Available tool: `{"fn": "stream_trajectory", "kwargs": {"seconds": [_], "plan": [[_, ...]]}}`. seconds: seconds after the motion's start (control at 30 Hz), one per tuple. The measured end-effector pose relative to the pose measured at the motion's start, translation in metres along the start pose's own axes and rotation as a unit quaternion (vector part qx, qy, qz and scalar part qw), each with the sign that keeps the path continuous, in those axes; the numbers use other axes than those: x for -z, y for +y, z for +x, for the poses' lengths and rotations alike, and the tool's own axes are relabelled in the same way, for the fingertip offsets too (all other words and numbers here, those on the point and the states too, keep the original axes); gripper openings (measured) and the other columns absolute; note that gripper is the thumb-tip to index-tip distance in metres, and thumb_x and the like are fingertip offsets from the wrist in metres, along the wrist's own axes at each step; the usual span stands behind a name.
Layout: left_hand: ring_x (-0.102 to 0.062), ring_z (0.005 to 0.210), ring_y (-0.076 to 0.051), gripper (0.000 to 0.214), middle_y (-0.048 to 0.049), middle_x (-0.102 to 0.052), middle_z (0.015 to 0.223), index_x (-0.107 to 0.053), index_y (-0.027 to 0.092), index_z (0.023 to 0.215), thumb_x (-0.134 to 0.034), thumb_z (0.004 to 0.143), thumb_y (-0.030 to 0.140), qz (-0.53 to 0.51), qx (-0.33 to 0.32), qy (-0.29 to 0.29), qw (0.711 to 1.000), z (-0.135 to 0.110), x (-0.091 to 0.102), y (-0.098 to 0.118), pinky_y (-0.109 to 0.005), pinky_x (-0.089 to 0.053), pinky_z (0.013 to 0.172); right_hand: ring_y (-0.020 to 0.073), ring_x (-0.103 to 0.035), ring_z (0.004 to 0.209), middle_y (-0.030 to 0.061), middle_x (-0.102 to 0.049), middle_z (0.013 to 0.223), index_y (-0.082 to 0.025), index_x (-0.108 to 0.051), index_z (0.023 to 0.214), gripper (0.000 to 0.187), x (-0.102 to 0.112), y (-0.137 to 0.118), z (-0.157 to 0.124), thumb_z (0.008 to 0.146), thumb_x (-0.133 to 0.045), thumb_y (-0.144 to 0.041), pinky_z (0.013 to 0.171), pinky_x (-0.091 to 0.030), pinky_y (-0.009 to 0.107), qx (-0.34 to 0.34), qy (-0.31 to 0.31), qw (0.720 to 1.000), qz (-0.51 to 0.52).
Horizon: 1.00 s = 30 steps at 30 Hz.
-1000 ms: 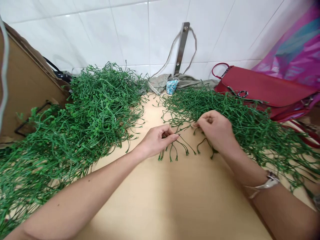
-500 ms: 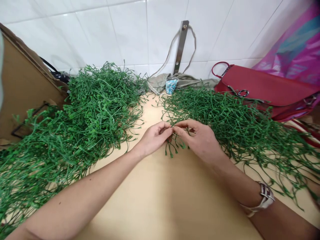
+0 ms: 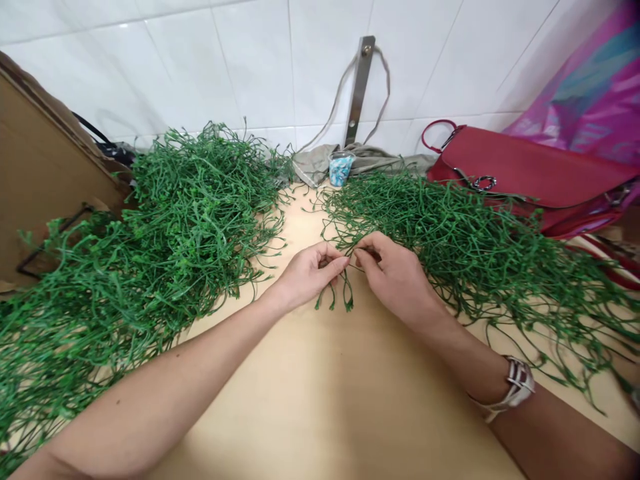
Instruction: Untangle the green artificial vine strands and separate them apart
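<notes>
Between the thumb and fingers of my left hand (image 3: 313,272) are a few green plastic-looking stems (image 3: 349,293), their budded tips hanging below. My right hand (image 3: 393,270) is pinched close beside it, at a thin dark strand that runs from the stems; the fingertips hide the exact grip. Beyond and to the right lies a loose pile of green stems (image 3: 480,247), near my right hand. A taller heap of similar green stems (image 3: 185,200) spreads along the left side.
The pale wooden table (image 3: 280,400) meets a white tiled wall. A small blue-and-white cup (image 3: 341,169) stands at the back by a grey cloth and a metal bar (image 3: 359,93). A red handbag (image 3: 540,167) sits at right, a cardboard box (image 3: 45,160) at left.
My right hand has moved slightly away from the left, opening a small gap with a thin strand between them. The stems hanging from my left hand have shifted.
</notes>
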<state>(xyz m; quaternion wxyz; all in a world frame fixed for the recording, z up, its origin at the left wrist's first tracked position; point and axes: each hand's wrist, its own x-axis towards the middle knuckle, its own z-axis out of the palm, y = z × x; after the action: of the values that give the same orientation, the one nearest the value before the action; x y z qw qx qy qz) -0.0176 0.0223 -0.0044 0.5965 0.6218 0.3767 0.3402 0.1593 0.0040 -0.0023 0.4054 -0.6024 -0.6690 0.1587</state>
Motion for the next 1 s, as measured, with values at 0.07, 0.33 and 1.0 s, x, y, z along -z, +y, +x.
{"fn": "stream_trajectory", "kwargs": {"seconds": [0.07, 0.33, 1.0], "plan": [[-0.049, 0.057, -0.007, 0.025, 0.0043, -0.054, 0.067, -0.055, 0.016, 0.082, -0.068, 0.086, 0.037, 0.011, -0.001, -0.022, 1.0, -0.004, -0.004, 0.002, -0.022, -0.038, 0.055, 0.0184, -0.058, 0.062, 0.0023, -0.065, 0.068, -0.023, -0.058, 0.077, 0.008, 0.009, 0.01, 0.006, 0.084, -0.054, -0.024, 0.061, -0.042, 0.031, -0.061, 0.033, 0.998, 0.002], [-0.051, 0.066, -0.008, 0.028, 0.0028, -0.057, 0.073, -0.062, 0.015, 0.085, -0.074, 0.083, 0.041, -0.085, -0.013, 0.042, 0.995, 0.002, -0.004, -0.003, -0.022, -0.04, 0.065, 0.0275, -0.061, 0.1, 0.0108, -0.065, 0.103, -0.024, -0.062, 0.097, 0.017, 0.023, 0.02, 0.009, 0.083, -0.054, -0.018, 0.086, -0.048, 0.044, 0.084, 0.187, 0.973, -0.109], [-0.064, 0.089, -0.011, 0.033, -0.005, -0.071, 0.096, -0.07, 0.015, 0.102, -0.084, 0.074, 0.025, -0.151, -0.052, 0.05, 0.986, 0.007, 0.004, -0.01, -0.027, -0.05, 0.091, 0.0225, -0.067, 0.084, 0.004, -0.077, 0.089, -0.023, -0.077, 0.085, 0.016, 0.008, -0.011, -0.005, 0.082, -0.063, -0.03, 0.077, -0.048, 0.036, 0.006, -0.044, 0.997, 0.057]]}}
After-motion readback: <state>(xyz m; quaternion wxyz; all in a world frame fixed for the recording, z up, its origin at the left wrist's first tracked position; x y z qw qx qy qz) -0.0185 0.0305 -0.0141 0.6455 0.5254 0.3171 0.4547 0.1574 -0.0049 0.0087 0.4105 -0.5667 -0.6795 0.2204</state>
